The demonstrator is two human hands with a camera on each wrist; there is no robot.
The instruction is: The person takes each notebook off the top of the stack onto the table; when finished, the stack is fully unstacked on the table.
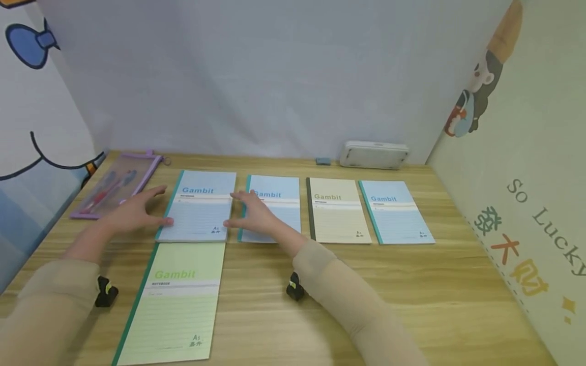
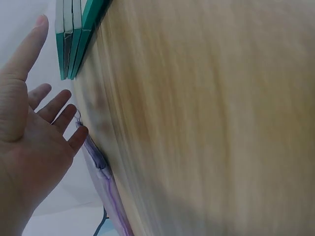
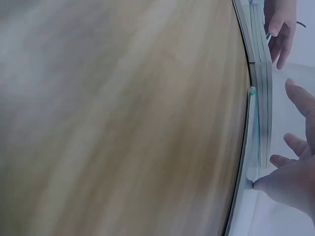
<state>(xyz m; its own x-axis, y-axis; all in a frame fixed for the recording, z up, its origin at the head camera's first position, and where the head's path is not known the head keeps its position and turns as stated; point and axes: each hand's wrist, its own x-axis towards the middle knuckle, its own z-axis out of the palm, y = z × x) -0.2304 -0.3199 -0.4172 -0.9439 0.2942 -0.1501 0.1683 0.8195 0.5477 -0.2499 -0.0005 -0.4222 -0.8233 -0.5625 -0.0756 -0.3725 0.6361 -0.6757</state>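
A blue Gambit notebook lies on top of a small stack; the left wrist view shows several green spines one over another. My left hand hovers at the stack's left side, fingers spread, thumb tip overlapping its edge in the head view. On the other side is my right hand, thumb and fingertips close by the right edge. Nothing is held in either palm. My right hand partly covers a second blue notebook. A green notebook lies in front of the stack, its top edge meeting it.
Right of these lie a cream notebook and another blue notebook. At the back are a white case and a small blue-grey block. A purple-edged mesh pouch with pens lies at the left. Fabric walls border the table.
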